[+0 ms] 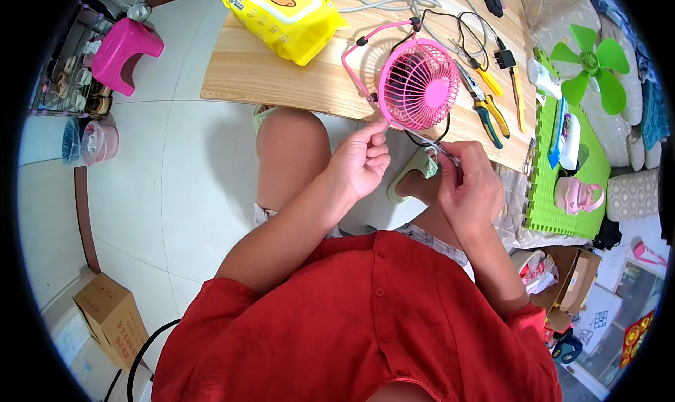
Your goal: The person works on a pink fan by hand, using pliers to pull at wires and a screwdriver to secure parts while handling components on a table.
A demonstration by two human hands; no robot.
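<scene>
A small pink desk fan (pixel 420 86) with a round wire cage stands tilted near the table's front edge, its pink bracket stand (pixel 351 57) beside it and a black cord below. My left hand (pixel 360 161) is closed, thumb and finger pinching the lower left edge of the cage. My right hand (pixel 470 184) is closed around a thin silvery metal tool (pixel 441 151), whose kind I cannot make out. Its tip points at a thin pink strip running along the fan's lower edge toward my left fingers.
On the wooden table (pixel 246 72) lie a yellow wipes pack (pixel 285 26), pliers (pixel 485 110), a yellow-handled screwdriver (pixel 490 81), a yellow cutter (pixel 519 100), a black plug (pixel 504 56) and grey cable (pixel 394 7). Green fan blades (pixel 589 61) and a green mat (pixel 562 209) are at right.
</scene>
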